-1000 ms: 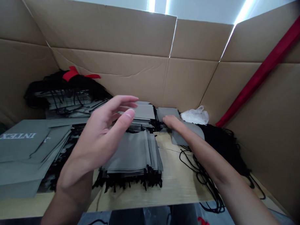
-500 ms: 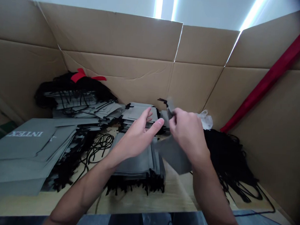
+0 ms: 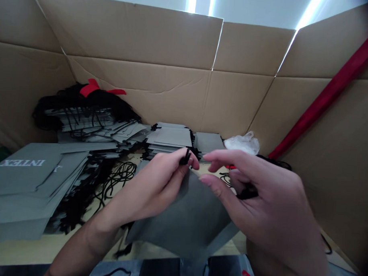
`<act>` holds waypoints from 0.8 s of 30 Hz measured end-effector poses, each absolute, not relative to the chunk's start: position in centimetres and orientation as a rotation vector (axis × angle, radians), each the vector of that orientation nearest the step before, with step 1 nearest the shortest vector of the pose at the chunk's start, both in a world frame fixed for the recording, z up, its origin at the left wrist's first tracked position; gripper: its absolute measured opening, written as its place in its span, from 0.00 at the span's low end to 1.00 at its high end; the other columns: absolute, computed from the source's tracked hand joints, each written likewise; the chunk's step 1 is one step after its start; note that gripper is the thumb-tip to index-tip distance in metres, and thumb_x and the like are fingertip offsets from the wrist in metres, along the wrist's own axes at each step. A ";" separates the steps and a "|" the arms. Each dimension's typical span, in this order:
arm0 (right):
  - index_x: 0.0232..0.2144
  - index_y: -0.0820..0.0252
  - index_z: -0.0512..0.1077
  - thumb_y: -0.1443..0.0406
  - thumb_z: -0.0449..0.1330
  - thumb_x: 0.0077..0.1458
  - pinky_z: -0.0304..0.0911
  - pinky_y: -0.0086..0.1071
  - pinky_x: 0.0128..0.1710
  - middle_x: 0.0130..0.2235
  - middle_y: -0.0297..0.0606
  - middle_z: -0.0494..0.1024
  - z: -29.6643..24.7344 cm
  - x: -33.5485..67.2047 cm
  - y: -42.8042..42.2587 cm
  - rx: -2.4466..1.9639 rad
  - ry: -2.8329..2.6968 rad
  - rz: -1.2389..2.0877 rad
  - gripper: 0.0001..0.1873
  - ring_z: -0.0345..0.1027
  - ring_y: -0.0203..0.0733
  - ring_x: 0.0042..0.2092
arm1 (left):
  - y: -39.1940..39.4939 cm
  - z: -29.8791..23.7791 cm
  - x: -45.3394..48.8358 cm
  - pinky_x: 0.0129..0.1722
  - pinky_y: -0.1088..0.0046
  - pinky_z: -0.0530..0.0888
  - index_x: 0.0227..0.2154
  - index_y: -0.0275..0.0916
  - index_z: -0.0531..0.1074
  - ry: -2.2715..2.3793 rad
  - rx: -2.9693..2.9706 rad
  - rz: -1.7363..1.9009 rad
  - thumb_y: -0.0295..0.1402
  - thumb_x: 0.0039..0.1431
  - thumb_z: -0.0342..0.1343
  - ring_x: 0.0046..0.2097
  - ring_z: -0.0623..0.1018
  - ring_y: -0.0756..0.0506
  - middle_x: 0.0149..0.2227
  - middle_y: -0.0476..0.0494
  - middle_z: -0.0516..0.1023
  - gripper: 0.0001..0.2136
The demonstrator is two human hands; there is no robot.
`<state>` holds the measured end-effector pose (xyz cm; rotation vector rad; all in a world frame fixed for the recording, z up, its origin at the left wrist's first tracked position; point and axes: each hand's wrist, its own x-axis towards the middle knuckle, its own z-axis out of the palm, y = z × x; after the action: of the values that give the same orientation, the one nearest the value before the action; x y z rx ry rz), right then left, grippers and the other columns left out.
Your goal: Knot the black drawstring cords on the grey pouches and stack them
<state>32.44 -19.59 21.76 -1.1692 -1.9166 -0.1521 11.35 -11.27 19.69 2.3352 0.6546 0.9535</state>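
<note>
Left hand (image 3: 158, 183) pinches a gray drawstring pouch (image 3: 196, 215), apparently positioning it; right hand (image 3: 266, 205), part-open beside it, seems empty, probably needing its edge.

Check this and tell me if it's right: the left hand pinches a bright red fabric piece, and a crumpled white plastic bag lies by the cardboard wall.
Not quite: the fabric piece is grey, not bright red, as the head view shows. The left hand does pinch it, and the crumpled white plastic bag does lie by the cardboard wall.
</note>
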 end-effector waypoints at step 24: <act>0.41 0.54 0.78 0.67 0.70 0.66 0.70 0.28 0.34 0.38 0.27 0.81 22.0 32.8 -17.3 -0.914 -1.877 -0.033 0.04 0.70 0.29 0.32 | -12.9 20.2 12.1 0.46 0.85 0.84 0.43 0.40 0.83 0.483 1.836 1.442 0.23 0.65 0.70 0.43 0.87 0.53 0.41 0.50 0.87 0.07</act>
<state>32.81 -17.33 21.98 -0.9144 -1.8768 -0.0328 12.07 -12.91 20.18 1.8364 0.4834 1.4418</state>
